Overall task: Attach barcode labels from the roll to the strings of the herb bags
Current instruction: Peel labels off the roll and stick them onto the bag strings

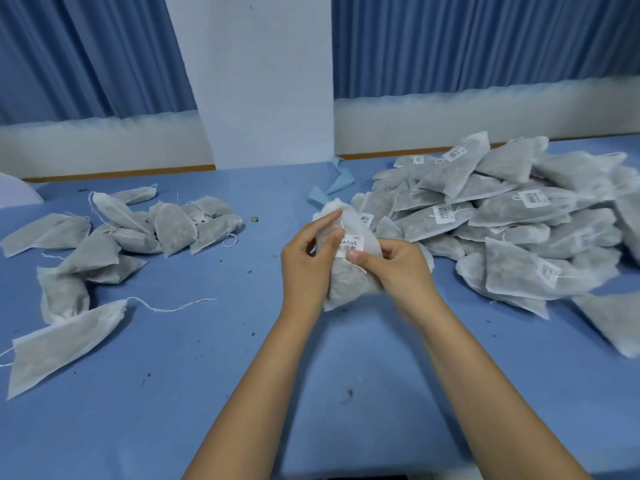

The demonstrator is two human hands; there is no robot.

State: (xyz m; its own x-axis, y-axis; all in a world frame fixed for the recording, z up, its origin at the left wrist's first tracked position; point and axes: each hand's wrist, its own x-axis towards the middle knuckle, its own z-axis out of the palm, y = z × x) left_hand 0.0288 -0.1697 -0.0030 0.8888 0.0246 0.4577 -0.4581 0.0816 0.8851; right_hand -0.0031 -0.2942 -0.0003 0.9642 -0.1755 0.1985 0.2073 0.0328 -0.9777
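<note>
I hold one white herb bag (346,282) upright over the middle of the blue table. My left hand (308,261) grips the bag's left side, fingers curled against its top. My right hand (394,261) pinches a white barcode label (351,244) at the bag's neck, thumb on the label's lower edge. The string under the label is mostly hidden. No label roll is visible.
Unlabelled herb bags (114,237) with loose strings lie scattered at the left. A large heap of labelled bags (512,216) fills the right. A blue backing strip (332,185) lies behind my hands. Herb crumbs dot the blue table (207,358). Wall and curtains stand behind.
</note>
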